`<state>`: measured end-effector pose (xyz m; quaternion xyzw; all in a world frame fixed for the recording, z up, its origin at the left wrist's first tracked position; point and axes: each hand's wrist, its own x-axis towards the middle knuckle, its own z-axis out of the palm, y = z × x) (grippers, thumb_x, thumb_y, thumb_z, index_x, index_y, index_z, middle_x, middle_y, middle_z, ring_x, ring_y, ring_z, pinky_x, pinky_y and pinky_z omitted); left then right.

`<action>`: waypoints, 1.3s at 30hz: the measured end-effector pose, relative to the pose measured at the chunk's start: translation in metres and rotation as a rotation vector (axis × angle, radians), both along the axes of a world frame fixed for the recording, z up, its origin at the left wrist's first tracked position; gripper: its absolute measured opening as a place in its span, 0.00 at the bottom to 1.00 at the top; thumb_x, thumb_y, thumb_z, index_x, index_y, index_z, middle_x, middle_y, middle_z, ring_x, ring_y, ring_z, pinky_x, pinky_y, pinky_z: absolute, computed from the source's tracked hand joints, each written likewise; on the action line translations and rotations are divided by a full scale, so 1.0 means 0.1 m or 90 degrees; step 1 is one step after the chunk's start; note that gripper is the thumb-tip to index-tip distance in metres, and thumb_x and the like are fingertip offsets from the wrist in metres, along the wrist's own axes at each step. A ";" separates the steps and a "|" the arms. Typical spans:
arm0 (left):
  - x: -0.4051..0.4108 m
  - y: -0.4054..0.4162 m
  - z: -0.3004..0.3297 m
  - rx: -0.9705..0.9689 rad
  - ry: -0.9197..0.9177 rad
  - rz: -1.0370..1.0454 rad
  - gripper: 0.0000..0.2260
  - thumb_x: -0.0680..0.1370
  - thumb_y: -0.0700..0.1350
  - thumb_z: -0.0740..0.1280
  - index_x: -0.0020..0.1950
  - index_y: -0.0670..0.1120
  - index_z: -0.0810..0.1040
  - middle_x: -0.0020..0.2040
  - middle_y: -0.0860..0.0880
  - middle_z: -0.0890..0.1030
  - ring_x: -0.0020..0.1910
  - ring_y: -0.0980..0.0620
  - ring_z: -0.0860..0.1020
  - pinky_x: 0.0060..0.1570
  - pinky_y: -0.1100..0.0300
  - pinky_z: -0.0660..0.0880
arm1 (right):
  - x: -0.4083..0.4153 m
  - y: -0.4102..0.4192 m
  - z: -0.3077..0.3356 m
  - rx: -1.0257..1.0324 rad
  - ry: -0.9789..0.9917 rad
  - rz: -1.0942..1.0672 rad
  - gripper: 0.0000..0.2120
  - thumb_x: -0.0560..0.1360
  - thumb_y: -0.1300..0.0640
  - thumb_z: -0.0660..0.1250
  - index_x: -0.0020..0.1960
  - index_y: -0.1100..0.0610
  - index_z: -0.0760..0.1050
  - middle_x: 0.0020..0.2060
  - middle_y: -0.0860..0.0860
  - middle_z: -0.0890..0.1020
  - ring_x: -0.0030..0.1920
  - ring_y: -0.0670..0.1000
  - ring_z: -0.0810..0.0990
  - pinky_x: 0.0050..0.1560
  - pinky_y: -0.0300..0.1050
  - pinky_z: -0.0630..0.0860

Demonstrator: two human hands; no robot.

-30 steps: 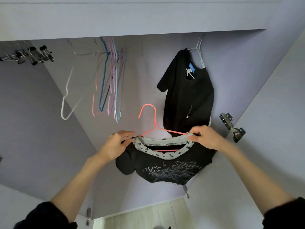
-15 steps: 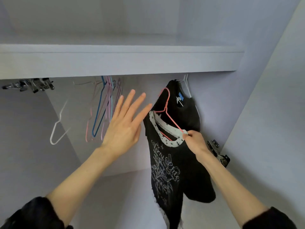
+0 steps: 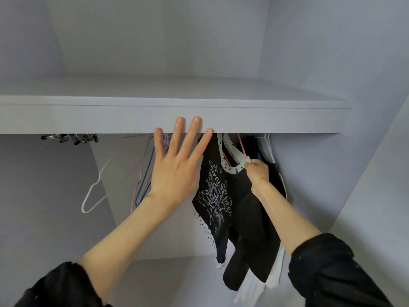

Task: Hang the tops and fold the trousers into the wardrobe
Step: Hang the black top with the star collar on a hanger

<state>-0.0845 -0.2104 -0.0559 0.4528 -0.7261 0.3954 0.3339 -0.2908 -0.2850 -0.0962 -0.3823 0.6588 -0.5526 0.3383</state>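
Observation:
A black top with a white script print (image 3: 215, 196) and a star-patterned collar (image 3: 230, 160) hangs on a red wire hanger (image 3: 242, 147) just under the wardrobe shelf (image 3: 177, 118). The hanger's hook is hidden behind the shelf edge. My right hand (image 3: 257, 173) pinches the collar and hanger at the shoulder. My left hand (image 3: 177, 165) is raised in front of the shelf edge with its fingers spread and straight, holding nothing. Behind the printed top hangs another black top (image 3: 272, 173) on a white hanger (image 3: 265, 142).
Several empty coloured wire hangers (image 3: 143, 180) and a white hanger (image 3: 95, 189) hang to the left. Metal clip hangers (image 3: 73, 138) sit at the far left under the shelf. The wardrobe's side wall (image 3: 365, 173) stands at the right. White fabric (image 3: 250, 286) hangs low.
My left hand let go of the top and rose, open, to the shelf edge. My right hand lifted the hanger with the printed top up under the shelf, beside the other black top.

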 end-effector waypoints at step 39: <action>-0.46 2.28 -1.35 0.686 0.068 -0.577 0.16 0.80 0.42 0.60 0.68 0.45 0.71 0.63 0.48 0.77 0.61 0.48 0.74 0.58 0.55 0.71 | 0.21 4.39 -0.86 0.218 0.402 -0.095 0.14 0.81 0.55 0.58 0.64 0.56 0.73 0.54 0.54 0.82 0.52 0.54 0.80 0.53 0.40 0.69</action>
